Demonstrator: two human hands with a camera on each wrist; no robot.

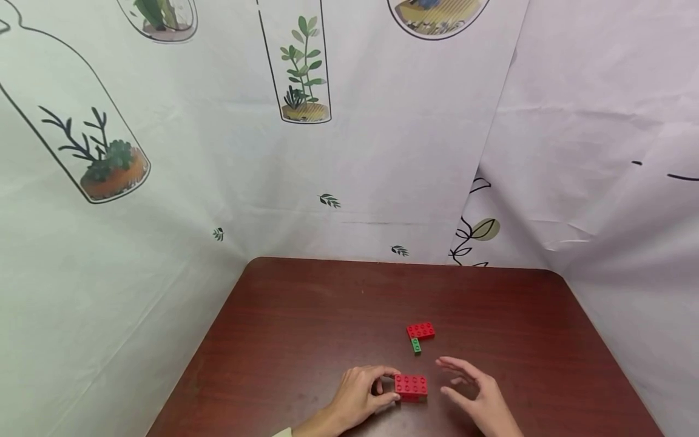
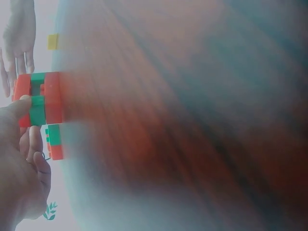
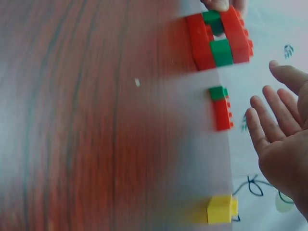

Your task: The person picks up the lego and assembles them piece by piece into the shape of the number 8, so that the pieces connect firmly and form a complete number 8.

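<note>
One red-and-green brick stack [image 1: 411, 386] is pinched by the left hand [image 1: 358, 394]; the right hand [image 1: 485, 397] is spread near it.

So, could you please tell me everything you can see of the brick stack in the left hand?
The brick stack looks like plastic: a red upper brick with two rows of four studs, a red lower brick, and two green blocks between them, separated by a gap. It appears to stand upright on the brown table. The left hand grips its left end; the right hand is apart from it.
</note>
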